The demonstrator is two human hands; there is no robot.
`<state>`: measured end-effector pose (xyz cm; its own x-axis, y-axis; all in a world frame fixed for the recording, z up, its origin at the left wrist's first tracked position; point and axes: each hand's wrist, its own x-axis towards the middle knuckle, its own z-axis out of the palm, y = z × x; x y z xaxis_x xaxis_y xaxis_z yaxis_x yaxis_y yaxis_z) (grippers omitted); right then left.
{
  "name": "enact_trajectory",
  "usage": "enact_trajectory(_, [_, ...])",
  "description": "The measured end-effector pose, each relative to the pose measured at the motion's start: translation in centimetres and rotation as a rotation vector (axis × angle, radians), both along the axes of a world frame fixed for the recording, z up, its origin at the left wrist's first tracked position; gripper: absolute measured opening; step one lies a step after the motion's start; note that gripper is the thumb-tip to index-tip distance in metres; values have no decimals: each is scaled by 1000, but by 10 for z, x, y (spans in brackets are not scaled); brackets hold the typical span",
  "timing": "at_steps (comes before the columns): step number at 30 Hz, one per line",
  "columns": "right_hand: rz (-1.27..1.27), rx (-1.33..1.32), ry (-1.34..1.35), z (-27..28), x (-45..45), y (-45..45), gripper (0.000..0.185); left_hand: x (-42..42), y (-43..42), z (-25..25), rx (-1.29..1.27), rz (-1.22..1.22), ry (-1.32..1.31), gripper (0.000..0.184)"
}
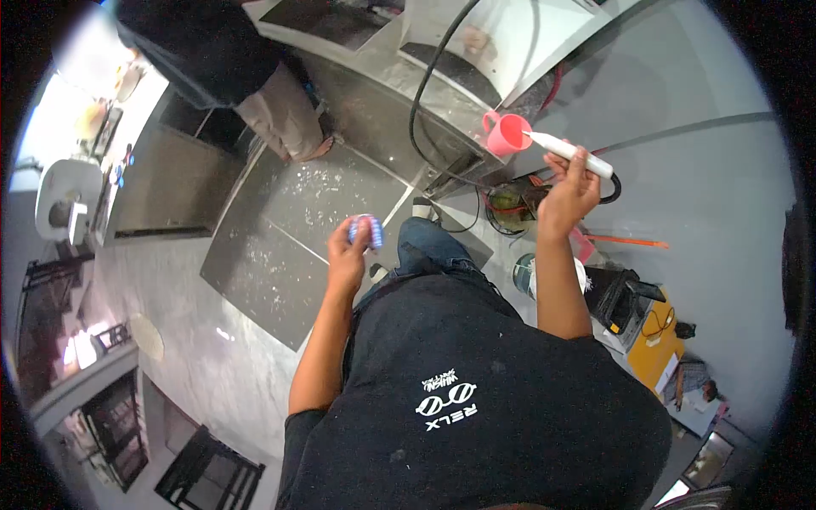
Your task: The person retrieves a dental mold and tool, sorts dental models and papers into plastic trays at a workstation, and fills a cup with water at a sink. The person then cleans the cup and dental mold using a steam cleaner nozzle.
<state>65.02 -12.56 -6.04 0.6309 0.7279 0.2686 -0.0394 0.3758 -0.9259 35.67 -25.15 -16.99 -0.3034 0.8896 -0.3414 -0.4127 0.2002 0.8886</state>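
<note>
My left hand (347,255) is closed around a small blue and pink piece (371,229), held out over the grey floor. In my right hand (568,197) is a white pen-like handpiece (571,155) with a black cable at its rear end. The handpiece's thin tip points up and left, at the mouth of a pink mug (508,134). Whether the tip touches the mug cannot be made out. The mug's handle faces left, and the mug is at the edge of a grey counter.
Another person (204,59) stands barefoot at the upper left. A black cable (414,110) hangs down near the counter (382,72). A bucket (507,206) is below the mug. An orange stick (629,241) and a yellow-fronted cabinet (656,344) are at the right.
</note>
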Motion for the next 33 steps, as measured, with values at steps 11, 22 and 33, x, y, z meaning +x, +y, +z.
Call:
enact_trajectory(11, [-39, -163, 50, 13, 65, 39, 27, 134, 245, 4, 609, -1119, 728, 21])
enact_trajectory(22, [-19, -289, -71, 23, 45, 89, 26, 184, 280, -28, 903, -1189, 578, 19])
enact_trajectory(33, [-163, -281, -213, 16, -3, 60, 23, 99, 232, -11, 744, -1255, 475, 30])
